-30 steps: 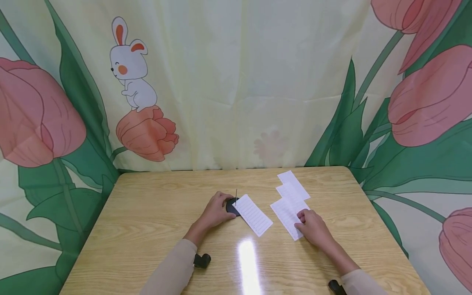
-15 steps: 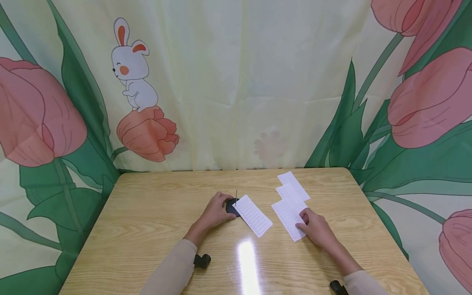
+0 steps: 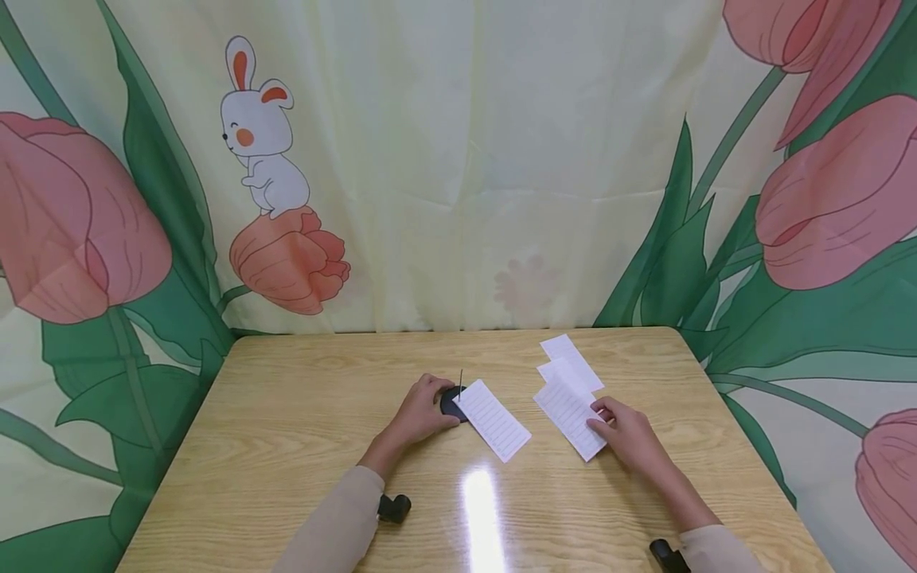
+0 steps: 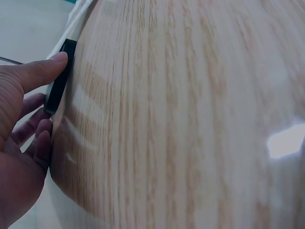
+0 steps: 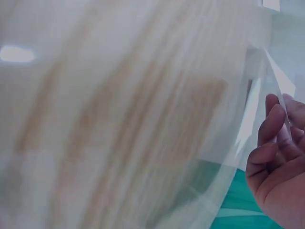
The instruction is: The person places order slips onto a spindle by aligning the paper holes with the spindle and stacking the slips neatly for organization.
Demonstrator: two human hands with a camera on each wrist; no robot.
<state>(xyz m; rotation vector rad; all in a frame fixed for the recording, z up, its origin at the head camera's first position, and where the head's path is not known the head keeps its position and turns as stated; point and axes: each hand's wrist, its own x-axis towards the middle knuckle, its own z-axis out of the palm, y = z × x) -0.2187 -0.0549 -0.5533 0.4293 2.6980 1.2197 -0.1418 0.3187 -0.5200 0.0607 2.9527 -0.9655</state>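
Observation:
My left hand point(image 3: 417, 410) grips the round black base of a bill spike point(image 3: 450, 404), thumb on one side and fingers on the other. In the left wrist view the base point(image 4: 61, 78) shows edge-on between thumb and fingers. A thin needle rises upright from it. A lined paper slip point(image 3: 496, 423) lies over the base, its corner at the needle; I cannot tell whether it is pierced. My right hand point(image 3: 630, 436) pinches another lined slip point(image 3: 569, 415) by its right edge. In the right wrist view this slip point(image 5: 281, 78) appears raised above the table.
Two more white slips point(image 3: 576, 362) lie overlapping behind the held one, partly hidden by it. The wooden table point(image 3: 301, 430) ends at a curtain point(image 3: 444, 199) printed with tulips and a rabbit. A bright reflection shows on the tabletop near the front.
My right hand has drawn its slip a little to the right and lifted it off the others. The left hand and the bill spike have stayed in place.

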